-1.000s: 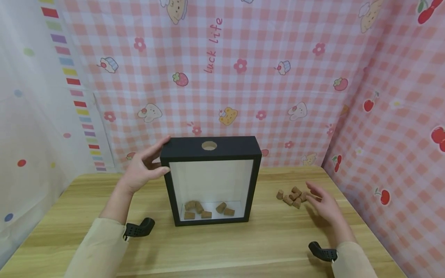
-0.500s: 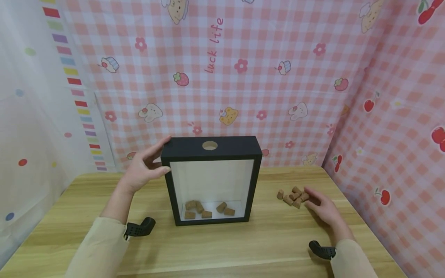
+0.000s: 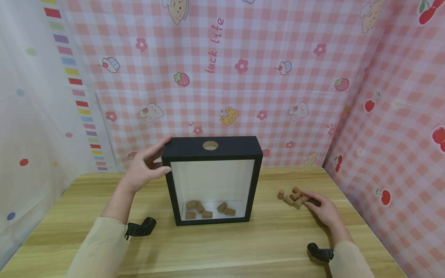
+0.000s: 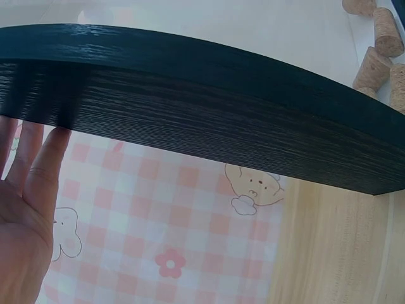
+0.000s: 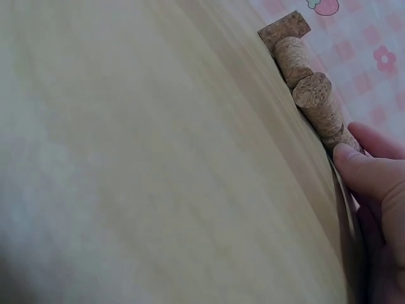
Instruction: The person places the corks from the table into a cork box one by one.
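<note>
A black shadow-box frame (image 3: 184, 146) with a clear front and a round hole in its top stands upright on the table. Several corks (image 3: 207, 214) lie on its floor inside. My left hand (image 3: 140, 175) holds the frame's upper left corner, thumb at the front edge and fingers on the side; the left wrist view shows fingertips against the dark side panel (image 4: 190, 120). At the right, my right hand (image 3: 326, 210) pinches a cork (image 5: 345, 139) between thumb and finger, at the edge of a small pile of corks (image 3: 288, 199). That cork is partly hidden by the fingers.
The wooden table (image 3: 208, 247) reaches back to a pink checked cloth (image 3: 156, 88). More cloth hangs at both sides. Each wrist carries a black camera mount, one by the left sleeve (image 3: 94, 251) and one by the right sleeve (image 3: 347, 260).
My right hand has moved slightly left to the pile, and its thumb and finger have come together on a cork. The left hand and the frame keep their places.
</note>
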`<state>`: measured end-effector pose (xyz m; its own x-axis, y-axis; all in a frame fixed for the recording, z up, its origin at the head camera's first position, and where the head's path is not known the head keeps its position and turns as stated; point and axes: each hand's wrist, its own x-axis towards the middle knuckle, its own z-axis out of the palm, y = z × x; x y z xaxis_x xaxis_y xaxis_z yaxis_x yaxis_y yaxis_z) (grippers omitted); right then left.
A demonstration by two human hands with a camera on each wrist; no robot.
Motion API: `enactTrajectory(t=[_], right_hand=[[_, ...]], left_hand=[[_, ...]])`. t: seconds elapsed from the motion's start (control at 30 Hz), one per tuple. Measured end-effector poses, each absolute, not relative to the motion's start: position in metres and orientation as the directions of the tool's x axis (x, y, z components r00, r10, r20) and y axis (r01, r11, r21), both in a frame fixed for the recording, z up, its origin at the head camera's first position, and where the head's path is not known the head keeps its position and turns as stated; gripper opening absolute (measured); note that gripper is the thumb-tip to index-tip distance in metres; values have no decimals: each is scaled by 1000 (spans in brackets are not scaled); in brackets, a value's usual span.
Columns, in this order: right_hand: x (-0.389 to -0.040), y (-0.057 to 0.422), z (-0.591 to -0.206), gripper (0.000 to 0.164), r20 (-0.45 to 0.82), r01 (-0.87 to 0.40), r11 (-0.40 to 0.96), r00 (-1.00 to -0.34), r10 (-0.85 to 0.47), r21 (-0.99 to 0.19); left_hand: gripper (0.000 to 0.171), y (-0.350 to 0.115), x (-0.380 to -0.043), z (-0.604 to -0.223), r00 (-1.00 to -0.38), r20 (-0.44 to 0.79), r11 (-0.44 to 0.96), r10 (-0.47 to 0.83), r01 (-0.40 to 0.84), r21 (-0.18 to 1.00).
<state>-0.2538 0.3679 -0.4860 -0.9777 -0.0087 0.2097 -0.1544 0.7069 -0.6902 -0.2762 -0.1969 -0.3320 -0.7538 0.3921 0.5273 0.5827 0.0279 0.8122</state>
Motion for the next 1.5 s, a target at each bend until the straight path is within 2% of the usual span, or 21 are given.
enactTrajectory(t=[0.23, 0.53, 0.93, 1.07, 1.2, 1.37, 1.5], right_hand=[[-250, 368, -490, 34, 270, -160, 723, -962, 39, -672], [-245, 374, -498, 23, 396, -234, 734, -917, 52, -637], [-232, 377, -488, 27, 381, -193, 711, -917, 113, -676], [-230, 371, -478, 30, 349, -170, 694, -929, 124, -699], [-230, 359, -461, 31, 354, -200, 656, -929, 109, -727], [-234, 338, -433, 29, 426, -305, 616, -903, 56, -726], [-237, 319, -406, 27, 521, -411, 603, -853, 9, -684]], left_hand=[[77, -197, -276, -332, -756, 526, 35, 389, 583, 812], [77, -196, -275, -332, -757, 526, 39, 388, 584, 811], [76, -196, -276, -332, -756, 524, 38, 391, 582, 812], [77, -197, -276, -332, -755, 527, 35, 390, 584, 811], [77, -197, -277, -333, -755, 528, 33, 389, 584, 811], [77, -197, -276, -333, -758, 524, 43, 388, 583, 812], [77, -196, -277, -333, -756, 527, 35, 388, 583, 812]])
